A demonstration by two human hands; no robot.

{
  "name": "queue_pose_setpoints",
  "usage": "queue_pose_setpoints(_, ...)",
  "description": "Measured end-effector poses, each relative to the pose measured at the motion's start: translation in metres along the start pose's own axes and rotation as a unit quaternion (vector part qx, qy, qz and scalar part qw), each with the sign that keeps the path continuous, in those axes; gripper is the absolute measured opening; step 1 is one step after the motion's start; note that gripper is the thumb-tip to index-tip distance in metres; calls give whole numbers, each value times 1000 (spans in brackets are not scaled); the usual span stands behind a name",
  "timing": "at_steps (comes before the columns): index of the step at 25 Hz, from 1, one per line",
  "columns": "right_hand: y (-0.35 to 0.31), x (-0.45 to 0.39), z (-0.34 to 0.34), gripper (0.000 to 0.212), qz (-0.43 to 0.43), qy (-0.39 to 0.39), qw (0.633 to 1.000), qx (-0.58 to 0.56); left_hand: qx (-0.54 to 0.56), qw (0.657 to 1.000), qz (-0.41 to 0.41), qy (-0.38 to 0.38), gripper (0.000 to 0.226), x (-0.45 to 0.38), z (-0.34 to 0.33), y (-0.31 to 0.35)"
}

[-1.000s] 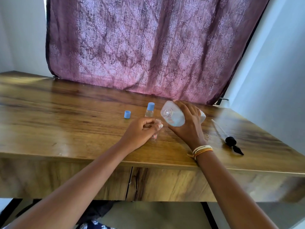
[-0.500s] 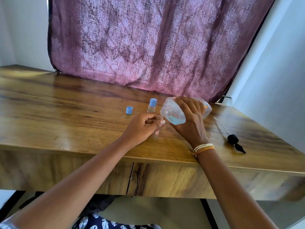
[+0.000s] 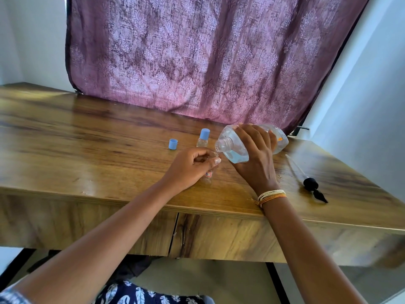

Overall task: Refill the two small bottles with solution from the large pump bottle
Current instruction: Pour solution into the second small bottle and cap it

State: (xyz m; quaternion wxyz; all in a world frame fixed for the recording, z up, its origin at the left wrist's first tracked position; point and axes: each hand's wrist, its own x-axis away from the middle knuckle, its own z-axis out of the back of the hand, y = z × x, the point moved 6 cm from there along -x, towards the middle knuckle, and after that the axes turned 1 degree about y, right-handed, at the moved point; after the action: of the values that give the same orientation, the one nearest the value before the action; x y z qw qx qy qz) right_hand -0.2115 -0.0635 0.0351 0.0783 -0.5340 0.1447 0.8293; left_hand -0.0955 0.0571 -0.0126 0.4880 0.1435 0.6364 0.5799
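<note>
My right hand [image 3: 255,160] grips the large clear bottle [image 3: 232,148], tipped on its side with its open neck pointing left and down; pale blue liquid pools in its lower side. Its neck sits right at the mouth of a small clear bottle [image 3: 208,177], uncapped, standing on the wooden table [image 3: 87,150] with a small label on it. My left hand [image 3: 192,165] is closed round that small bottle, hiding most of it. A second small bottle [image 3: 202,140] with a blue cap stands just behind.
A loose blue cap [image 3: 173,144] lies left of the capped bottle. The black pump head with its long clear tube [image 3: 310,183] lies at the right on the table. A purple patterned curtain [image 3: 197,58] hangs behind the table.
The large bottle has tipped further, its neck dropping from above my left hand down to the small bottle's mouth. My left hand stays on the small bottle.
</note>
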Motion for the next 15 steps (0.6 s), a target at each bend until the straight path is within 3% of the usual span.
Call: queue_pose_setpoints(15,-1,0,2,60,2,8,1000,9,-12,1000,10,1,20,2,1,0)
